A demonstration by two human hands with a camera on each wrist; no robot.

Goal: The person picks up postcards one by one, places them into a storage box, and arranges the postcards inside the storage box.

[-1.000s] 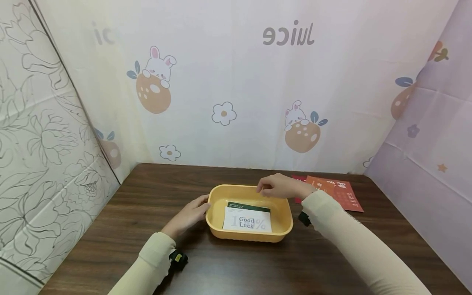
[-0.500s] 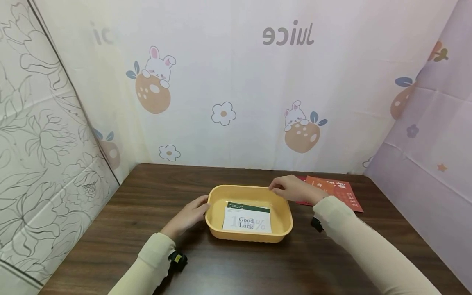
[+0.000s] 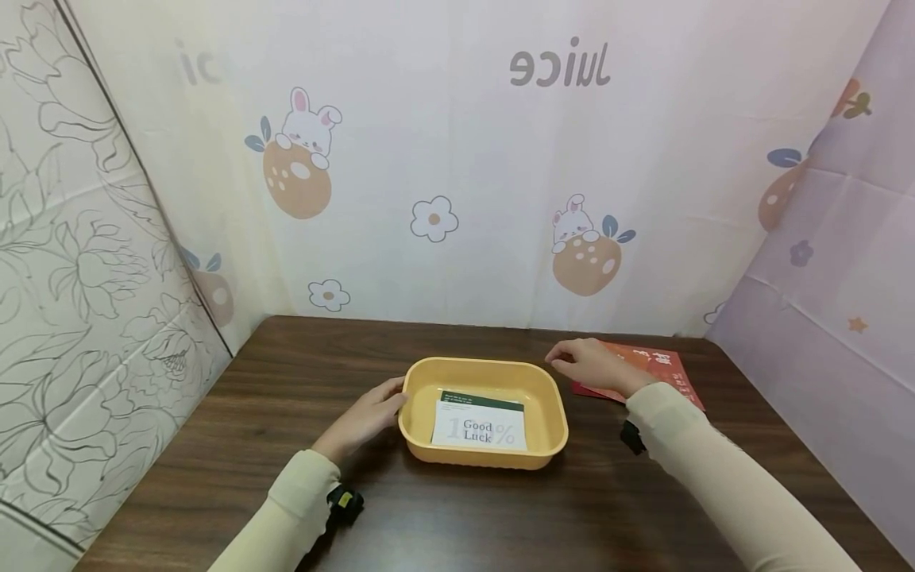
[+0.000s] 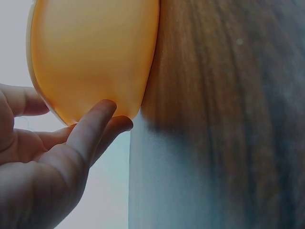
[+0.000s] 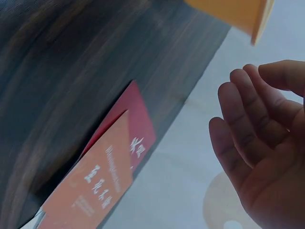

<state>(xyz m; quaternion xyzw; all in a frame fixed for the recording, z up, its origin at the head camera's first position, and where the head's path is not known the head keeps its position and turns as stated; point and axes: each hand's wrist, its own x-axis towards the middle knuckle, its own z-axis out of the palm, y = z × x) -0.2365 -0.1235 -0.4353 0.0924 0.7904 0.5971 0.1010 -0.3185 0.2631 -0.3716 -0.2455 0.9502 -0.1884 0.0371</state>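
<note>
A yellow plastic basket [image 3: 550, 413] stands on the table. Inside it lies a white "Good Luck" card [image 3: 477, 425], overlapping a card with a dark green band [image 3: 482, 400]. My left hand [image 3: 368, 417] holds the basket's left end; the left wrist view shows its fingers [image 4: 93, 129] along the outer wall and another digit reaching over the rim. Just off the basket's far right corner is my right hand [image 3: 589, 365], with nothing in its loosely bent fingers [image 5: 233, 109]. Beneath and behind that hand are an orange card [image 5: 95, 176] and a dark red card [image 5: 136, 109], overlapping.
The dark wood table [image 3: 343, 342] ends at the patterned curtain [image 3: 457, 159] behind. More patterned cloth hangs along the left and right sides. A black wrist camera [image 3: 346, 504] sits on the left wrist, another [image 3: 632, 437] on the right.
My right hand has moved right, from over the basket's far rim to beside its corner, near the red and orange cards. My left hand and the basket stay put.
</note>
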